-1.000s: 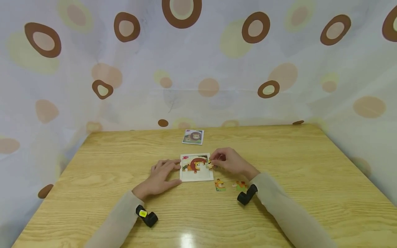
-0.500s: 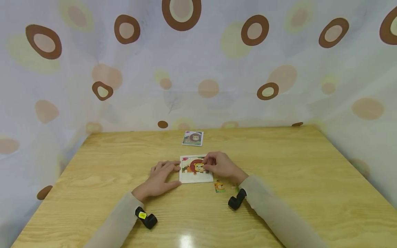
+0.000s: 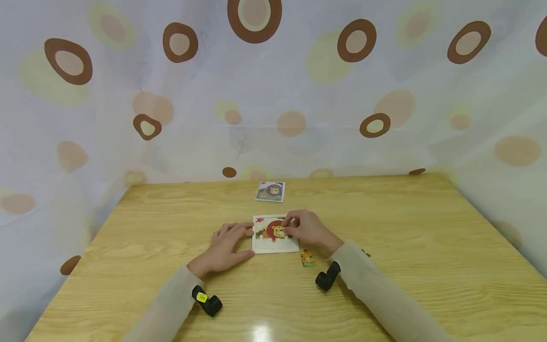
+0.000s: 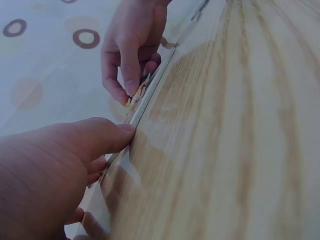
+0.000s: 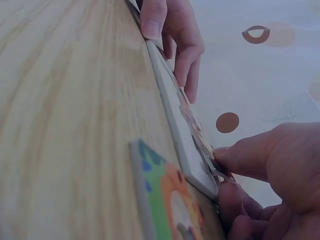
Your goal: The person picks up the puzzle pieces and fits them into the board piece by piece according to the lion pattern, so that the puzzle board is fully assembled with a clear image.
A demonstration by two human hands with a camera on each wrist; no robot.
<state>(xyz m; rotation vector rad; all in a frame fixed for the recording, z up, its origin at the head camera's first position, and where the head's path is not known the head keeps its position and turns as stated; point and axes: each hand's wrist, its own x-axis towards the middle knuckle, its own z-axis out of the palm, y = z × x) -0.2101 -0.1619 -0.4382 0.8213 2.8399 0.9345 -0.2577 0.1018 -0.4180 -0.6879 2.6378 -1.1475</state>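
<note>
A white puzzle tray point(image 3: 275, 248) lies flat on the table, with joined pieces of a lion picture point(image 3: 273, 227) across its upper part and bare white below. My left hand point(image 3: 225, 248) rests at the tray's left side, fingers spread and relaxed, the thumb touching the edge. Over the right side of the picture, my right hand point(image 3: 311, 230) pinches a puzzle piece point(image 5: 224, 172) between thumb and fingers. Those fingers mostly hide the piece. A loose puzzle piece point(image 3: 307, 259) with an orange animal face lies just off the tray's lower right corner.
Beyond the tray lies a small lion picture card point(image 3: 270, 191). Another loose piece point(image 3: 366, 253) shows partly from behind the right sleeve point(image 3: 363, 273). A patterned cloth point(image 3: 295, 147) hangs along the table's back edge.
My right hand has moved left from the tray's right edge onto the lion picture, carrying the pinched puzzle piece. My left hand has stayed at the tray's left side.
</note>
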